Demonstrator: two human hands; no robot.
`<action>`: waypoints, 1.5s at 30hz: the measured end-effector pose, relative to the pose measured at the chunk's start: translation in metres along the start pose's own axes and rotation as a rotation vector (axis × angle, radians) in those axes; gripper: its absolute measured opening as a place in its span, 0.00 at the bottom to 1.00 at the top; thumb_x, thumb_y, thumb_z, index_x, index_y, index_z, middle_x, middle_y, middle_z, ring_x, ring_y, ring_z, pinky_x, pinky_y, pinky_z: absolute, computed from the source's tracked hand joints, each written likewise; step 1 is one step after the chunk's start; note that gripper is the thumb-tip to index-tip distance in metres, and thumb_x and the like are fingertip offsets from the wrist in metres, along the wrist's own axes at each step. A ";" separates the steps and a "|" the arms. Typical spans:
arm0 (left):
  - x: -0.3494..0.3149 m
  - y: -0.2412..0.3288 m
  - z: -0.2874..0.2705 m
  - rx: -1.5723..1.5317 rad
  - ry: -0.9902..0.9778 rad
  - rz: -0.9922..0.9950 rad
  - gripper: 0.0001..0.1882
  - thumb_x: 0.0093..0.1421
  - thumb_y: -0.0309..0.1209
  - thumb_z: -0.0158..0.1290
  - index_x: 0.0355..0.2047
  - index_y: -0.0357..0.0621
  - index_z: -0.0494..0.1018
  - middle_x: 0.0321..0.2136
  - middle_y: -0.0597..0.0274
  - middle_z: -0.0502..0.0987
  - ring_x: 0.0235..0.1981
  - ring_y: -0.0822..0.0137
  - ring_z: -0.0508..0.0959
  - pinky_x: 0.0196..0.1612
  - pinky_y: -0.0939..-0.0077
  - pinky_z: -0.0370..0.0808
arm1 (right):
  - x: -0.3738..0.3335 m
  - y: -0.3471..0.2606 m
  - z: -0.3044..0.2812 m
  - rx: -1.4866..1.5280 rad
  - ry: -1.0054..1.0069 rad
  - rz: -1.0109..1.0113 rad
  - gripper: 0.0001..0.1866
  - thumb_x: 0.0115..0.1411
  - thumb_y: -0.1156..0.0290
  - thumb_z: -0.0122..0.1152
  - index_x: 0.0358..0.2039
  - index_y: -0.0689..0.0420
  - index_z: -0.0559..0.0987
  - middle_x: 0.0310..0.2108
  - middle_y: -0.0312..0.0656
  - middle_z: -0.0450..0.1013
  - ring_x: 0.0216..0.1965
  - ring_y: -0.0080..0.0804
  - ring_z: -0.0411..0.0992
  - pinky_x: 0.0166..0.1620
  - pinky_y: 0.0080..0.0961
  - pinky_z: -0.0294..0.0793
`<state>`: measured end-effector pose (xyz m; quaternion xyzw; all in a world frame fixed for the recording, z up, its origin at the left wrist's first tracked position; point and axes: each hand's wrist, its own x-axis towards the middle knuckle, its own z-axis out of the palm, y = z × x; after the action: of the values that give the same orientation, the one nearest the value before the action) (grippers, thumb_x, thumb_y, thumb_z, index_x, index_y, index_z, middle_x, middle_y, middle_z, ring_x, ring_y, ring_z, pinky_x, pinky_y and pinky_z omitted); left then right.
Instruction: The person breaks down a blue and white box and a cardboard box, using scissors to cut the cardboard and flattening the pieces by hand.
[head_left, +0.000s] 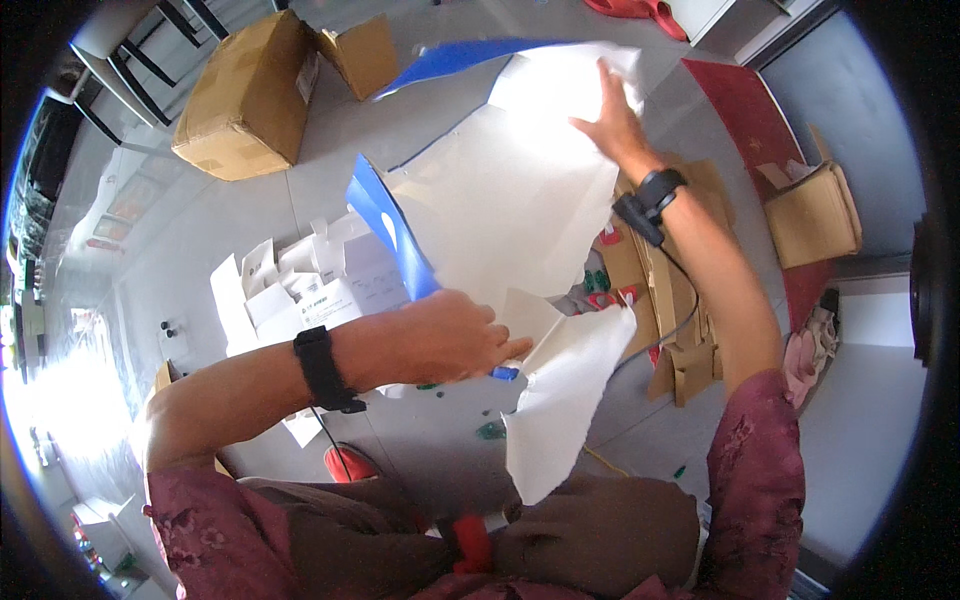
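Note:
A large torn piece of thin cardboard, white inside and blue outside, is spread out in front of me, with ragged edges and bent flaps. My left hand is closed on its near left edge, where a blue fold shows beside the fingers. From there a torn white strip hangs toward my lap. At the far right corner, my right hand presses against the bright white flap, thumb and forefinger stretched apart. Its other fingers are partly hidden. Both wrists wear black bands, each with a cable.
White small boxes lie heaped at left. Flattened brown cardboard lies beneath my right arm. A big brown carton stands far left, and an open carton sits at right by a red mat. Green scraps dot the grey floor.

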<state>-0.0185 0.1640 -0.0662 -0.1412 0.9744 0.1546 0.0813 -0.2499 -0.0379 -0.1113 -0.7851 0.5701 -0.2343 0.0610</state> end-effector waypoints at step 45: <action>-0.017 0.000 -0.011 0.060 0.178 0.006 0.25 0.46 0.27 0.49 0.46 0.31 0.63 0.25 0.64 0.70 0.24 0.71 0.71 0.19 0.80 0.68 | -0.092 -0.020 0.016 0.040 -0.465 -0.847 0.11 0.46 0.80 0.51 0.33 0.60 0.69 0.29 0.45 0.71 0.32 0.42 0.71 0.33 0.30 0.71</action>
<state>-0.0036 0.1646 -0.0522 -0.1491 0.9824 0.1124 -0.0020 -0.2476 0.0506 -0.1460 -0.9784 0.1670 -0.0679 0.1012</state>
